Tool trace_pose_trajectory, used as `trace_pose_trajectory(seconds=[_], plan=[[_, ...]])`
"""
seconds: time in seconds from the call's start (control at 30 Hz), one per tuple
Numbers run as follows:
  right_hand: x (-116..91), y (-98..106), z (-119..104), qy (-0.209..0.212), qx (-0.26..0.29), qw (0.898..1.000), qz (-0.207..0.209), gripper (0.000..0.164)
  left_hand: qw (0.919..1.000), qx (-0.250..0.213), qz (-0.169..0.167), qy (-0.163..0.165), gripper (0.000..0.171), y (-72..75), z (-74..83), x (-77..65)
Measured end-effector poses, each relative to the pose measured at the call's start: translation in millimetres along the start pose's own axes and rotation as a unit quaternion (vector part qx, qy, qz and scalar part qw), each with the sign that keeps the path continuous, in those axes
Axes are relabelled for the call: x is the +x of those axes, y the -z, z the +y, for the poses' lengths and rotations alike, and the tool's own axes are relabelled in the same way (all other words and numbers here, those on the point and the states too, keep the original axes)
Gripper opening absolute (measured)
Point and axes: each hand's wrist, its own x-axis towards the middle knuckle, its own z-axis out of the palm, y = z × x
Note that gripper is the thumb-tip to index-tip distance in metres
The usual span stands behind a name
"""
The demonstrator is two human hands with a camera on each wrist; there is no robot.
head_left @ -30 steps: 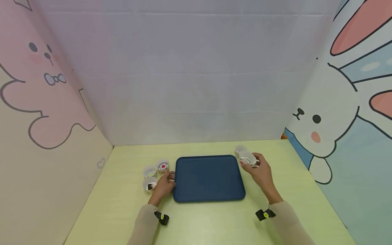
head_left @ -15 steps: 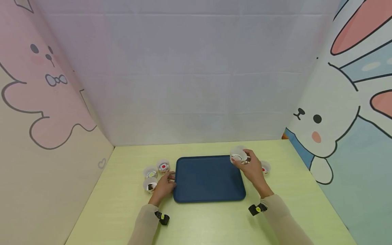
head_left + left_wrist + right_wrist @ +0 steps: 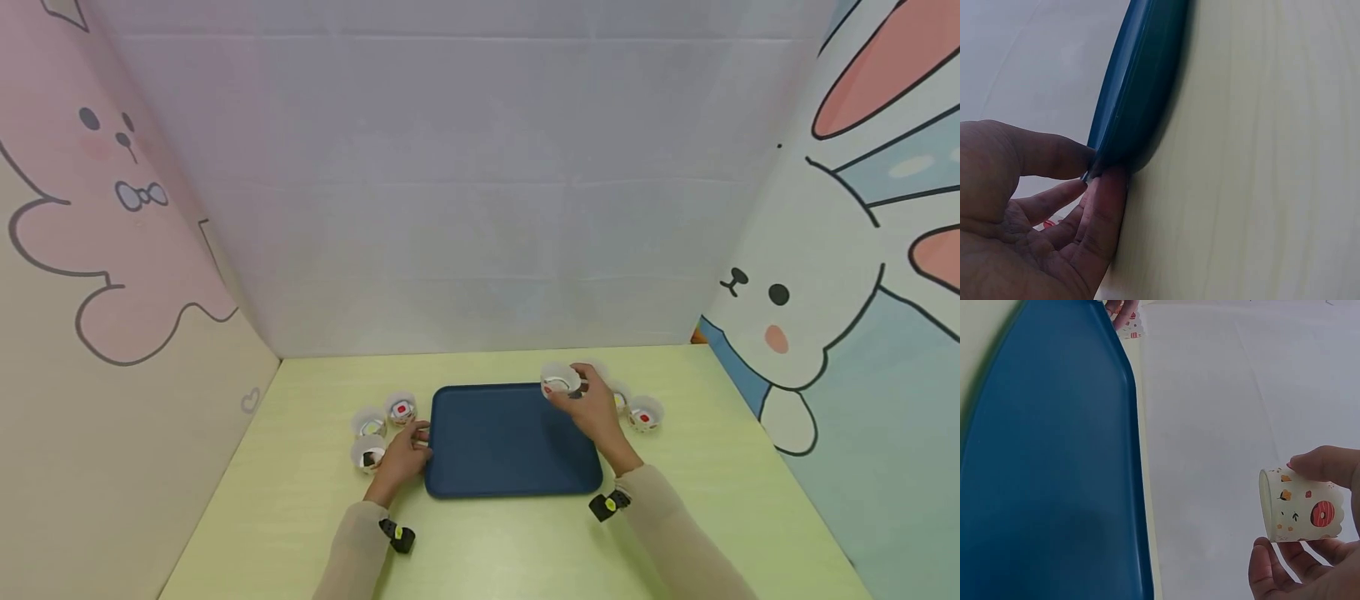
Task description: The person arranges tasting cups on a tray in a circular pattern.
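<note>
A patterned paper cup [image 3: 557, 380] hangs above the far right corner of the dark blue tray [image 3: 510, 446]. My right hand [image 3: 600, 417] holds it between thumb and fingers. Red doughnut prints decorate the cup's side in the right wrist view [image 3: 1300, 506]; its contents are hard to make out. At the tray's left edge, my left hand [image 3: 402, 457] grips the rim. In the left wrist view the thumb lies over the rim of the tray [image 3: 1141, 81], with the fingers of my left hand [image 3: 1041, 212] at its underside.
Left of the tray stand three paper cups: one with a red piece [image 3: 401, 408], one with a yellowish piece [image 3: 370, 425], one with a dark piece [image 3: 367, 456]. On the right, a cup with a red piece [image 3: 645, 415] stands near others partly hidden by my right hand.
My right hand has carried the paper cup leftward from the right-hand cups to over the tray's far right corner, uncovering those cups. My left hand has stayed at the tray rim.
</note>
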Motion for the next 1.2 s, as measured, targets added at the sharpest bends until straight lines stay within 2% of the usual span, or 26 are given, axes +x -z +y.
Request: trace_pose_trajectory(seconds=[0.23,0.53,0.9,1.2], plan=[[9,-16,2,0.004,0.005,1.000,-0.004,0.072,1.0000,0.004,-0.001,-0.001,0.055,0.3,0.7,-0.3],[20,-40,10,0.018,0.011,1.000,-0.010,0.064,1.0000,0.008,-0.001,0.001,0.055,0.5,1.8,-1.0],[31,-70,21,0.003,0.006,1.000,-0.023,0.059,1.0000,0.002,-0.002,0.003,0.055,1.4,1.9,-0.7],[35,-86,23,-0.003,0.004,1.000,-0.025,0.057,0.9999,-0.009,-0.004,0.004,0.057,1.4,0.6,0.3]])
